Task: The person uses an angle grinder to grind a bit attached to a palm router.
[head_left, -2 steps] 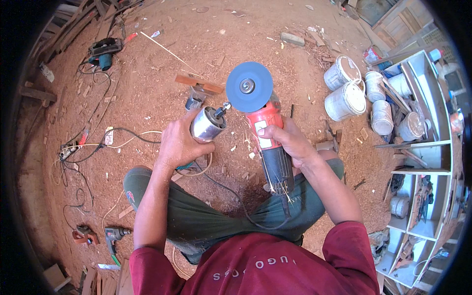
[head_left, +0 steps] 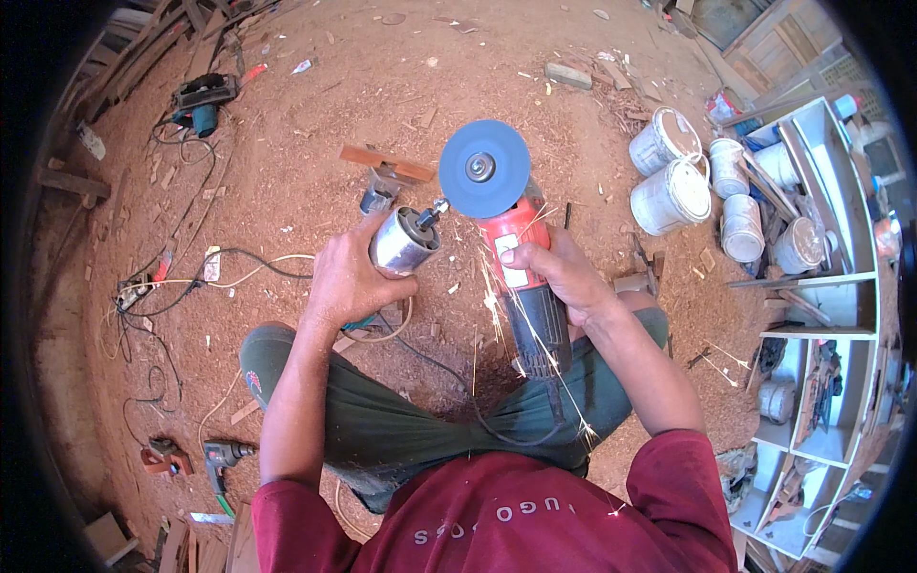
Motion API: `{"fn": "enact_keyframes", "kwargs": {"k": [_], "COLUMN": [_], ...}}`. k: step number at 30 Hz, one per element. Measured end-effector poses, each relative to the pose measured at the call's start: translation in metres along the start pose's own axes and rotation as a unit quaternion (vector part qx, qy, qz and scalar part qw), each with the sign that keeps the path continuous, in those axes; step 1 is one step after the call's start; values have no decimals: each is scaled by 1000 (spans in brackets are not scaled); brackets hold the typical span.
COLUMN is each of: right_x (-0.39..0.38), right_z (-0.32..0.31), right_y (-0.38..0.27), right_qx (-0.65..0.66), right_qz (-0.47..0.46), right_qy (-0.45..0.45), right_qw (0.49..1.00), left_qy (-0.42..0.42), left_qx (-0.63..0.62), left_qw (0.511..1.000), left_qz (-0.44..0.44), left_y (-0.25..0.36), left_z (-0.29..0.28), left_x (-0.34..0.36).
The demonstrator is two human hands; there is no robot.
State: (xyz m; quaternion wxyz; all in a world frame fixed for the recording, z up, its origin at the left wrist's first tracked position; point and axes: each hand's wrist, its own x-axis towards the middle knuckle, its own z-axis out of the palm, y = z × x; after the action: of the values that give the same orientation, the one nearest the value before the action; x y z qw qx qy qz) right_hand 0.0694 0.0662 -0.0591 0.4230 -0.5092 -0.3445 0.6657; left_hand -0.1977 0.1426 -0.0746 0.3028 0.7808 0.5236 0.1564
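Observation:
My left hand (head_left: pixel 349 272) is closed round a silver metal cylinder (head_left: pixel 401 245); a short shaft (head_left: pixel 432 213) sticks out of its end. That shaft's tip is at the left edge of a blue-grey disc (head_left: pixel 484 169), though contact is hard to make out. The disc is mounted on a red and black angle grinder (head_left: pixel 516 253). My right hand (head_left: pixel 568 272) grips the grinder's body, thumb across its top. Sparks (head_left: pixel 497 296) streak down over the grinder toward my lap. From the grinder's rear, a dark cord (head_left: pixel 521 442) runs across my legs.
Sawdust and wood scraps cover the floor. Beyond my left hand lies a reddish wood strip (head_left: pixel 387 162). White buckets (head_left: pixel 671 196) and a white shelf unit (head_left: pixel 821 306) stand at right. At left lie a power tool (head_left: pixel 203 103), tangled cords (head_left: pixel 143 296) and a drill (head_left: pixel 224 456).
The sparks have spread wider, reaching my shirt and the floor at right. Both hands, the cylinder and the grinder stay in nearly the same place.

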Motion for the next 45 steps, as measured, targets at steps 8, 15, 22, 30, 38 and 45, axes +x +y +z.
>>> {"fn": "enact_keyframes", "kwargs": {"k": [8,15,22,30,38,45], "right_x": [3,1,2,2,2,4], "right_z": [-2,0,-1,1,0,-1], "right_y": [1,2,4,4,4,5], "right_qx": [-27,-1,-39,-31,-6,-28], "right_qz": [10,17,22,34,24,25], "right_qy": [-11,13,20,19,3,3], "right_qw": [1000,1000,999,999,1000,999], "left_qy": [1,-6,-17,0,-15,-18], "left_qx": [-2,-6,2,-12,-5,-6], "left_qw": [1000,1000,1000,1000,1000,1000], "left_qz": [0,11,-7,8,3,4], "left_y": [1,-4,-2,-8,-5,-4], "left_z": [-1,-4,-7,-5,-8,-8], "left_x": [-1,-1,-2,-4,-4,-4]}}
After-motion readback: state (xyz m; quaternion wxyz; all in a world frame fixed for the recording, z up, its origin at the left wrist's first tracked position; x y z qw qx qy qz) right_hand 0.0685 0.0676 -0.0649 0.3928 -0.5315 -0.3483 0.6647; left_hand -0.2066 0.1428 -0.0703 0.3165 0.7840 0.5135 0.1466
